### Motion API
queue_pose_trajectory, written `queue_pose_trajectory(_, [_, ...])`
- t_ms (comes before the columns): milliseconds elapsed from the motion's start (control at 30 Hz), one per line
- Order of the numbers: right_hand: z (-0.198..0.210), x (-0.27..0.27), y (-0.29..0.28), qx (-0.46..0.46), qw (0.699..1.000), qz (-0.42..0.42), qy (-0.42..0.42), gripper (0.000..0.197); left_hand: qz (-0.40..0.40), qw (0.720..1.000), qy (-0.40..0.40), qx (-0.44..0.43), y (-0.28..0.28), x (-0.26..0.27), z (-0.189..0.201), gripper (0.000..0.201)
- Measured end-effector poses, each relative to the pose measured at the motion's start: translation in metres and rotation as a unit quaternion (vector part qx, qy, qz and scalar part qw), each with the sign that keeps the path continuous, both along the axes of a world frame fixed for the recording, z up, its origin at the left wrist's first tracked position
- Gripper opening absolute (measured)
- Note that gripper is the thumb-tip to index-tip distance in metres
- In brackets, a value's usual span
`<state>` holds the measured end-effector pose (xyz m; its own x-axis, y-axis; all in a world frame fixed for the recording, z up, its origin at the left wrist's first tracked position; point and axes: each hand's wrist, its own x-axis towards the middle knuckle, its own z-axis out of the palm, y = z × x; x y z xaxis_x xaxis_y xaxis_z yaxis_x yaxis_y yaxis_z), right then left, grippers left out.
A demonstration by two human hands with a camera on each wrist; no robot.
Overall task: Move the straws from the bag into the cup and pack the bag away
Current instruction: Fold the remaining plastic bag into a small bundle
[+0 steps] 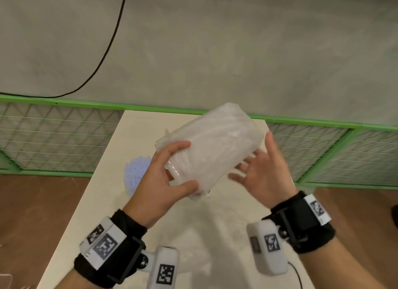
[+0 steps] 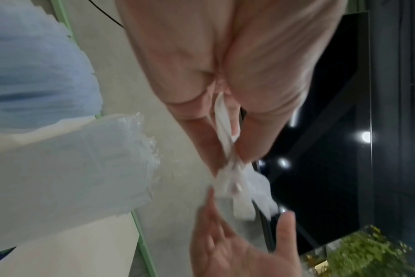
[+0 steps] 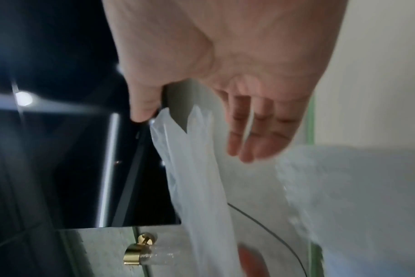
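Note:
A clear plastic bag (image 1: 215, 146) full of white straws is held tilted above the beige table (image 1: 226, 213). My left hand (image 1: 182, 165) grips its lower left end, thumb underneath and fingers on top. In the left wrist view the fingers (image 2: 209, 146) pinch crumpled bag film (image 2: 225, 131). My right hand (image 1: 252, 157) is open with spread fingers at the bag's right side, blurred; I cannot tell if it touches the bag. The right wrist view shows its straight fingers (image 3: 256, 135) beside loose bag film (image 3: 197, 178). A pale blue object (image 1: 136, 170) sits on the table, partly hidden by my left hand; I cannot tell if it is the cup.
A green-framed wire fence (image 1: 64, 137) runs behind the table's far edge. A black cable (image 1: 103, 58) lies on the grey floor beyond it. Brown floor (image 1: 32, 213) flanks the table on both sides.

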<state>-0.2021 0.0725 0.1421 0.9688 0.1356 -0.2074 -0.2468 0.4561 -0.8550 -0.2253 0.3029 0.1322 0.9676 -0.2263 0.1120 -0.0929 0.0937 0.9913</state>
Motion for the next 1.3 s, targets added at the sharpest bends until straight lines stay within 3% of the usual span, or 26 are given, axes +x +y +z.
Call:
queue_pose_trajectory(67, [-0.009,-0.013,0.017,0.016,0.999,0.047,0.006,0.092,0.042,0.997,-0.042,0.044,-0.010,-0.004,-0.002,0.071])
queue_pose_trajectory(133, [-0.012,-0.018,0.026,-0.026,0.999,0.038,-0.025,0.061,0.051,0.995,-0.062,0.060,-0.019,-0.008,-0.007,0.076])
queue_pose_trajectory(167, [-0.010,-0.018,0.026,-0.040,0.998,0.026,-0.036,0.046,0.045,0.997,-0.057,0.028,-0.021,-0.011,-0.009,0.079])
queue_pose_trajectory(233, [-0.008,-0.016,0.016,-0.051,0.998,0.020,-0.042,0.032,0.047,0.998,-0.026,-0.043,-0.014,-0.014,-0.005,0.076])
queue_pose_trajectory(300, [-0.006,-0.015,0.004,-0.089,0.993,0.059,-0.043,0.026,0.030,0.998,0.030,-0.038,-0.001,-0.012,0.006,0.068])
queue_pose_trajectory(433, [-0.005,-0.016,-0.007,-0.178,0.968,0.173,-0.027,0.036,-0.118,0.986,0.111,0.029,0.013,0.001,0.017,0.041])
queue_pose_trajectory(533, [0.002,-0.017,-0.008,-0.123,0.978,0.168,-0.033,0.036,-0.104,0.988,0.115,0.010,0.012,0.003,0.018,0.032])
queue_pose_trajectory(633, [0.006,-0.018,-0.006,-0.079,0.985,0.140,-0.056,0.038,-0.073,0.988,0.132,-0.038,0.008,0.000,0.013,0.043])
queue_pose_trajectory(800, [0.008,-0.020,-0.008,-0.065,0.983,0.161,-0.068,0.020,-0.078,0.969,0.191,-0.138,0.006,-0.004,0.016,0.033])
queue_pose_trajectory(867, [0.007,-0.023,-0.008,-0.092,0.974,0.192,-0.072,0.047,-0.093,0.974,0.173,-0.112,0.005,-0.007,0.016,0.024])
queue_pose_trajectory(933, [0.005,-0.025,-0.005,-0.154,0.969,0.156,-0.114,0.036,-0.110,0.983,0.134,-0.061,0.002,-0.009,0.011,0.016])
queue_pose_trajectory(967, [0.002,-0.025,-0.004,-0.169,0.967,0.134,-0.133,0.024,-0.118,0.984,0.121,-0.055,0.002,-0.011,0.008,0.024])
queue_pose_trajectory(1000, [0.001,-0.025,-0.003,-0.165,0.969,0.118,-0.142,0.024,-0.124,0.984,0.114,-0.063,0.002,-0.012,0.006,0.034])
queue_pose_trajectory(1067, [-0.001,-0.026,-0.001,-0.133,0.977,0.120,-0.119,0.047,-0.113,0.987,0.096,-0.064,0.001,-0.013,0.004,0.044])
queue_pose_trajectory(1133, [-0.003,-0.029,0.005,-0.136,0.983,0.098,-0.078,0.053,-0.080,0.994,0.064,-0.025,-0.004,-0.014,0.004,0.046])
queue_pose_trajectory(1200, [-0.008,-0.033,0.016,-0.196,0.977,0.059,-0.053,0.060,-0.059,0.998,0.035,0.006,-0.009,-0.014,0.004,0.047])
queue_pose_trajectory(1300, [-0.015,-0.032,0.025,-0.273,0.957,-0.022,-0.098,0.063,-0.092,0.995,0.031,0.038,-0.008,-0.017,0.002,0.045])
